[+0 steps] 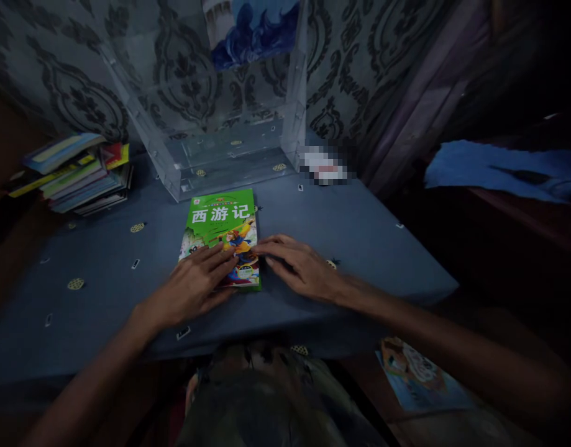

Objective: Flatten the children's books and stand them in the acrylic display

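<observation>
A green children's book (222,217) with white Chinese characters and a cartoon figure lies flat on the blue-covered table (103,261), just in front of me. My left hand (196,287) rests on the book's lower left part, fingers stretched flat over the cover. My right hand (300,267) lies at the book's right edge, its fingertips touching the cover, fingers extended and flat. Neither hand holds anything.
A clear acrylic shelf (210,124) stands behind the book against the patterned wall. A stack of books (75,174) sits at the table's left rear. Another picture book (415,372) lies lower right, off the table. A blue cloth (499,167) lies at right.
</observation>
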Available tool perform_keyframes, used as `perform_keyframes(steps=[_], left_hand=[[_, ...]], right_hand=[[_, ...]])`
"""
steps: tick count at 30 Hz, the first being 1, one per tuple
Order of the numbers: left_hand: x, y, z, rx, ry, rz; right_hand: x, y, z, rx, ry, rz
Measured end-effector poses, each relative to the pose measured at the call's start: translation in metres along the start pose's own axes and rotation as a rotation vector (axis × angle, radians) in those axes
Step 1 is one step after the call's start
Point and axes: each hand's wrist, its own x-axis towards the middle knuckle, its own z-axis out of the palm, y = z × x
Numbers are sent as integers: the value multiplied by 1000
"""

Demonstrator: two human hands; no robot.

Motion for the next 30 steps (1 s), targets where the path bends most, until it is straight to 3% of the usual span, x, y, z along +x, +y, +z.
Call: perform_keyframes(steps=[9,19,22,26,30], left_hand=[[-3,0,-4,15,-1,33],[-5,3,-1,-8,17,-42],[-11,-12,14,-4,90,-174],[-18,-42,35,-2,289,-512],[-17,-57,38,-230,375,-575]], right_hand=[[-12,-17,3,107,57,-20],[-17,-32,5,0,26,-127],[-13,-23,11,-105,57,-96],[-3,-8,19,-278,81,50],[12,-5,21,-259,72,114]])
